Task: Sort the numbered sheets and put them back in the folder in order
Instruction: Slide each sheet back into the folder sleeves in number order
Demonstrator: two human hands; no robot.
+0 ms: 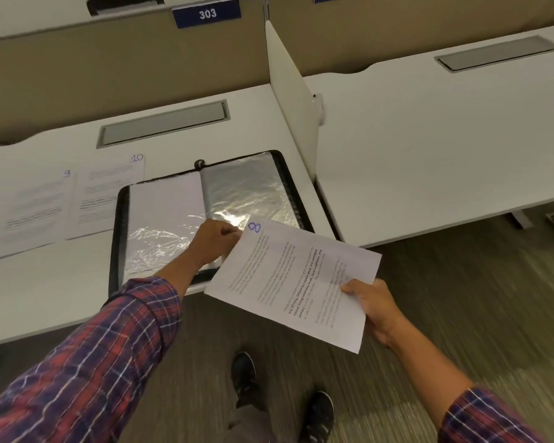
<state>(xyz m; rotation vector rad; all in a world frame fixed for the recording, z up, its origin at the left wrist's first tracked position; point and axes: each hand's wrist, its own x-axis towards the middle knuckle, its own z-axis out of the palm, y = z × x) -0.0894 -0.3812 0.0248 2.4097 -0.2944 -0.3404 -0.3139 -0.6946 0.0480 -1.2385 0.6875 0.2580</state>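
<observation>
A black display folder point(160, 212) lies open on the white desk point(45, 298), its clear plastic sleeves shining. I hold a printed sheet marked 8 point(288, 282) in the air over the desk's front right corner. My right hand point(370, 303) grips its lower right edge. My left hand point(213, 239) pinches at the sheet's top left corner, over the folder's right-hand sleeve; whether it also holds the sleeve's edge I cannot tell. Two more sheets lie flat to the left of the folder: sheet 9 point(32, 212) and sheet 10 point(106, 193), the latter partly under the folder.
A white divider panel point(293, 91) stands just right of the folder, separating a second desk point(429, 139). A grey cable hatch point(162, 123) sits behind the folder, below a beige back screen with a blue 303 label point(207, 13). My shoes point(282, 398) stand on the carpet.
</observation>
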